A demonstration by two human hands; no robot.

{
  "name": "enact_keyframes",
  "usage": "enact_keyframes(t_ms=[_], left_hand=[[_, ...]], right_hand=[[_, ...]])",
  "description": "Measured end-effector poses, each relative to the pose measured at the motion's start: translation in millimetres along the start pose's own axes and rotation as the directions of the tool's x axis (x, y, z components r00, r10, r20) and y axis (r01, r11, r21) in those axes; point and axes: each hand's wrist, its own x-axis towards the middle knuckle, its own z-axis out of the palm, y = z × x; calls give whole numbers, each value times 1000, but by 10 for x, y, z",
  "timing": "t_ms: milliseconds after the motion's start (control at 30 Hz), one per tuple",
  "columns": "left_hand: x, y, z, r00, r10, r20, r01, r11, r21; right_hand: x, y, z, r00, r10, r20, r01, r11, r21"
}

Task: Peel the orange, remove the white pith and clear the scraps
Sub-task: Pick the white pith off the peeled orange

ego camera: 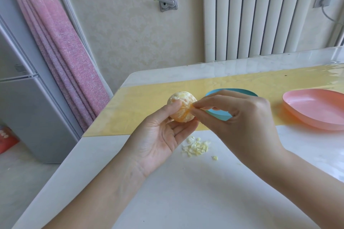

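1. My left hand (160,135) grips the peeled orange (181,107) above the white table (204,191), thumb on top and fingers curled under.
2. Pith scraps (197,147) lie piled on the table, just below the orange.
3. My right hand (242,117) pinches the orange's right side with thumb and forefinger.
4. A blue dish (219,115) sits behind that hand, and a pink dish (316,109) is further right. Both are on the yellow mat (149,98).

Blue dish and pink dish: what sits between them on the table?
Nothing: only bare yellow mat shows between the blue dish and the pink dish in the head view.
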Motion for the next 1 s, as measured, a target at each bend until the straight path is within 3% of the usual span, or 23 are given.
enact_keyframes(t_ms=[433, 700, 900, 1000], left_hand=[[-5, -8, -73, 969, 241, 61, -245, 890, 384], [-19, 15, -62, 917, 386, 103, -362, 695, 621], [-36, 17, -91, 853, 489, 183, -419, 431, 799], [-44, 0, -92, 835, 520, 180, -400, 348, 848]], right_hand=[[28, 54, -20, 988, -148, -45, 145, 987, -65], [64, 77, -64, 974, -219, 50, 223, 967, -124], [74, 117, -89, 950, -296, 97, 307, 943, -129], [62, 110, -84, 934, -342, 103, 355, 921, -158]])
